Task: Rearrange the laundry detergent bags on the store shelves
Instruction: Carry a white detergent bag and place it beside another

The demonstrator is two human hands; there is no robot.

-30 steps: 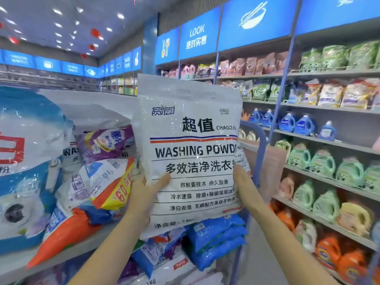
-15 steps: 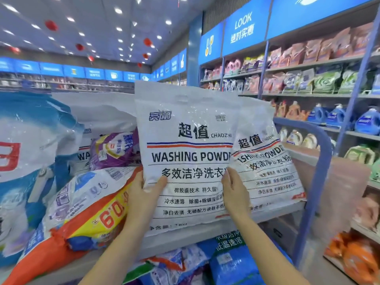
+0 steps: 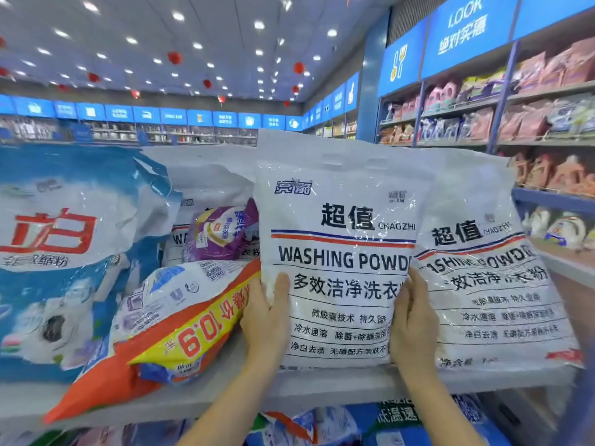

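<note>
- On the shelf (image 3: 322, 386), the bag (image 3: 338, 252) now stands upright, touching its twin (image 3: 492, 284); a second ago it was held clear in the air.
- Grip: left hand (image 3: 265, 323) and right hand (image 3: 413, 326) clasp its lower sides, fingers wrapped round.
- Judged: placed; release pending.

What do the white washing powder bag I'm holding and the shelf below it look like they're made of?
White washing powder bag: thin plastic film, glossy; it shows crinkles and streaky glare over the print.
Shelf: probably painted metal, pale grey, smooth and fairly matte, with a straight front edge; coated board cannot be ruled out.
</note>
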